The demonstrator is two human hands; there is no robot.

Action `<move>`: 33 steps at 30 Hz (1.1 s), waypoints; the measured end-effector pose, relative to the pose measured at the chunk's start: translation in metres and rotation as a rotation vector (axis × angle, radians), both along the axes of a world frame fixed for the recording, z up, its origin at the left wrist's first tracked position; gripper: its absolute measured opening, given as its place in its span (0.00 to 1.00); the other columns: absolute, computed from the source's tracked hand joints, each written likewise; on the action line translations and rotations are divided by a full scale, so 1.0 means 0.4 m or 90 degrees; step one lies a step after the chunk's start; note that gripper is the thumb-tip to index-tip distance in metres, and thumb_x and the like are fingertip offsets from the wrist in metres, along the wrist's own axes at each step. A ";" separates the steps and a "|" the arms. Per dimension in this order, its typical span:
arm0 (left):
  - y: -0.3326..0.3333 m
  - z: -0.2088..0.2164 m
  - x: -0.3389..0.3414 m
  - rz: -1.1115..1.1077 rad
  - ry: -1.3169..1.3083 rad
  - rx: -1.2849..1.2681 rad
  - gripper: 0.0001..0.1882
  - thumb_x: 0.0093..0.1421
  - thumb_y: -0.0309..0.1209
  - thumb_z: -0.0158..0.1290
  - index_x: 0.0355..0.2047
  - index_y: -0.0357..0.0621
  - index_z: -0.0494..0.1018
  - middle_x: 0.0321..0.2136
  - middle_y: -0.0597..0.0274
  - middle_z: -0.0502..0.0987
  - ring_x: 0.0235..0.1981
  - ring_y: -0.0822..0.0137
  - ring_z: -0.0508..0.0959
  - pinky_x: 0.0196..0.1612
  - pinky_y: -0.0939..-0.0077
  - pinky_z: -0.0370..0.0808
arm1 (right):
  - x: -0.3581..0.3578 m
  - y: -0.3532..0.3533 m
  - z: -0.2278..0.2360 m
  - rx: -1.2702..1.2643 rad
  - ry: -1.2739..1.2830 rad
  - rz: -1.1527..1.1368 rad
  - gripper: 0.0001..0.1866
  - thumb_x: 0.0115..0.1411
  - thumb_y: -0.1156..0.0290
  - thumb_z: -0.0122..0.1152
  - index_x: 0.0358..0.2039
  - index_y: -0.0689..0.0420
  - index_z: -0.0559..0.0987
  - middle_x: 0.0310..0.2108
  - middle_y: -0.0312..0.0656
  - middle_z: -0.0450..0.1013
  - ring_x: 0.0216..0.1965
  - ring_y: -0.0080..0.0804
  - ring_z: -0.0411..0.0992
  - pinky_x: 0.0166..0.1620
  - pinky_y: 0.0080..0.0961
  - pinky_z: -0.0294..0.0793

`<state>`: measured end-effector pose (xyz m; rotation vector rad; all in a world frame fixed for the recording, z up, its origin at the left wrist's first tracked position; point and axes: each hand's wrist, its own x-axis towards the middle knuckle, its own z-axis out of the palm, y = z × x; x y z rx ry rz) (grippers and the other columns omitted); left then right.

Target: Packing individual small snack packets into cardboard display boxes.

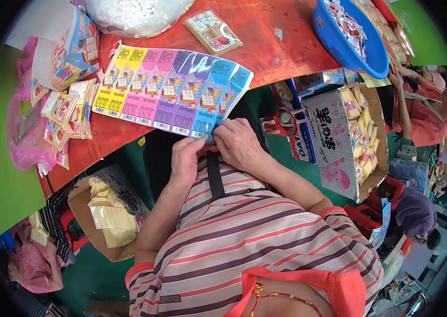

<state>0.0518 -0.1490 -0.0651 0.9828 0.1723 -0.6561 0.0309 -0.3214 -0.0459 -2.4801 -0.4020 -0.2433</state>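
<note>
A stack of printed label sheets (162,87) in yellow, pink, purple and blue bands lies over the near edge of the red table, its right end toward me. My left hand (185,157) pinches the bottom edge of the blue band between thumb and fingers. Close beside it, my right hand (238,141) is closed with bent fingers at the same blue corner. What lies exactly between the right fingertips is hidden. Beyond the sheets sits a small tray pack (213,31) with compartments, white pieces and a red picture.
Stacked small packs (73,113) stand on the table's left beside a pink plastic bag (20,127). A bag of white pieces (136,13) and a blue basin (360,53) of sachets sit farther back. Cartons (329,142) (110,248) flank me. Another person (424,113) is at right.
</note>
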 end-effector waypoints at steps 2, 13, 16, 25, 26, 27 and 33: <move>0.005 -0.007 0.000 -0.006 -0.001 -0.007 0.12 0.63 0.29 0.48 0.38 0.30 0.76 0.34 0.53 0.80 0.35 0.65 0.81 0.44 0.72 0.74 | 0.001 0.001 0.010 0.028 0.016 0.011 0.04 0.54 0.74 0.61 0.27 0.59 0.75 0.29 0.43 0.69 0.34 0.41 0.70 0.44 0.35 0.66; -0.005 0.001 -0.006 0.011 -0.007 -0.025 0.13 0.64 0.27 0.47 0.40 0.28 0.75 0.37 0.51 0.79 0.37 0.62 0.80 0.46 0.69 0.76 | -0.005 0.006 -0.001 0.054 0.046 0.007 0.02 0.55 0.76 0.58 0.30 0.59 0.75 0.31 0.45 0.70 0.34 0.44 0.71 0.38 0.36 0.69; 0.006 -0.012 -0.003 0.021 0.008 -0.044 0.14 0.64 0.28 0.46 0.41 0.28 0.75 0.38 0.50 0.79 0.38 0.60 0.80 0.47 0.67 0.76 | -0.002 0.004 -0.009 0.116 0.080 -0.007 0.03 0.56 0.75 0.59 0.31 0.59 0.75 0.31 0.46 0.70 0.33 0.45 0.71 0.38 0.38 0.69; 0.018 0.001 -0.004 0.003 -0.060 0.006 0.14 0.66 0.29 0.45 0.41 0.31 0.75 0.37 0.53 0.80 0.38 0.64 0.80 0.48 0.70 0.73 | 0.009 0.018 0.031 -0.005 0.027 0.025 0.06 0.56 0.72 0.61 0.28 0.60 0.74 0.29 0.45 0.68 0.32 0.43 0.70 0.37 0.35 0.67; 0.017 0.006 -0.004 -0.001 -0.083 0.029 0.14 0.65 0.29 0.45 0.41 0.30 0.75 0.37 0.53 0.80 0.38 0.64 0.80 0.48 0.69 0.73 | 0.010 0.017 0.030 -0.004 0.026 0.025 0.06 0.56 0.72 0.61 0.28 0.60 0.74 0.29 0.45 0.68 0.32 0.43 0.70 0.37 0.35 0.67; 0.016 0.011 -0.005 -0.004 -0.107 0.051 0.14 0.65 0.29 0.44 0.41 0.30 0.75 0.37 0.53 0.80 0.38 0.64 0.80 0.48 0.69 0.73 | 0.011 0.015 0.029 -0.021 0.020 0.034 0.06 0.55 0.72 0.60 0.28 0.59 0.73 0.28 0.44 0.68 0.32 0.43 0.70 0.37 0.35 0.67; 0.009 0.019 -0.013 0.033 -0.117 0.052 0.14 0.64 0.27 0.45 0.39 0.28 0.76 0.34 0.55 0.80 0.35 0.69 0.79 0.45 0.74 0.74 | 0.012 0.014 0.030 -0.005 0.047 0.038 0.04 0.55 0.74 0.60 0.28 0.58 0.73 0.28 0.44 0.68 0.32 0.42 0.70 0.36 0.35 0.67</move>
